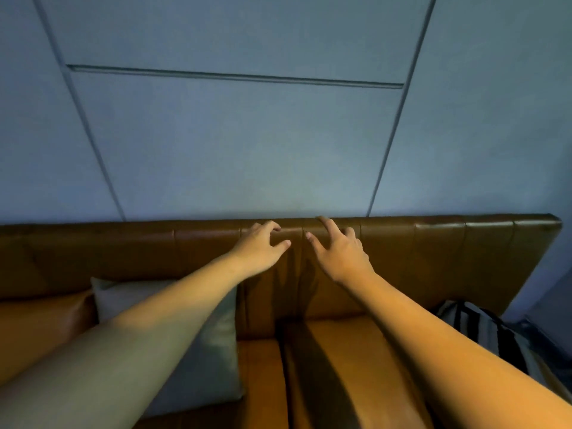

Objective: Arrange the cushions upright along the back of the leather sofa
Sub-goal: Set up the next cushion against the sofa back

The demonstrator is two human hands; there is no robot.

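The brown leather sofa fills the lower half of the view, its backrest running along the wall. My left hand and my right hand reach side by side to the top of the backrest at the middle, fingers spread, holding nothing. A grey-green cushion leans against the backrest at the left, partly hidden under my left forearm. An orange-brown leather cushion lies further left. A black-and-white striped cushion sits at the sofa's right end, partly behind my right forearm.
A blue-grey panelled wall rises straight behind the sofa. The seat between the grey-green and striped cushions is bare leather. The sofa's right end stops short of the frame edge, with dark floor beyond.
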